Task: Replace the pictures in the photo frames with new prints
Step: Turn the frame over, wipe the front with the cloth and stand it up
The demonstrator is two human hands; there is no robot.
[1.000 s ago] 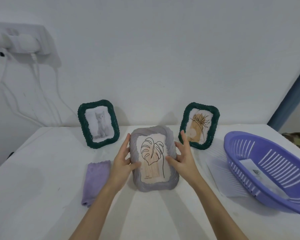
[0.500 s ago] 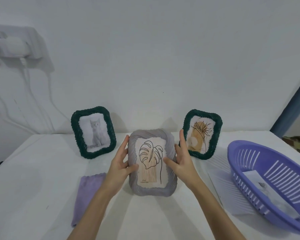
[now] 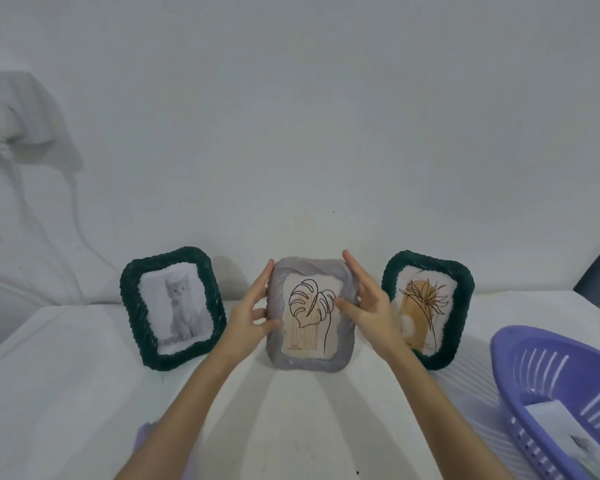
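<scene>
A grey wavy-edged photo frame [image 3: 310, 356] with a line-drawn leaf print stands upright at the table's middle, near the wall. My left hand [image 3: 248, 315] holds its left edge and my right hand [image 3: 368, 303] holds its right edge, thumbs on the front. A dark green frame [image 3: 132, 306] with a grey kitten picture stands to the left. Another dark green frame [image 3: 463, 289] with a plant drawing stands to the right, partly behind my right hand.
A purple slotted basket [image 3: 520, 382] with a paper print [image 3: 561, 434] inside sits at the right. A purple cloth [image 3: 142, 436] peeks out under my left forearm. A white wall rises behind the white table [image 3: 66, 393]; cables hang at the far left.
Both hands have carried the grey frame away from me toward the wall, between the two green frames. The view has tilted up, so the cloth and basket sit lower.
</scene>
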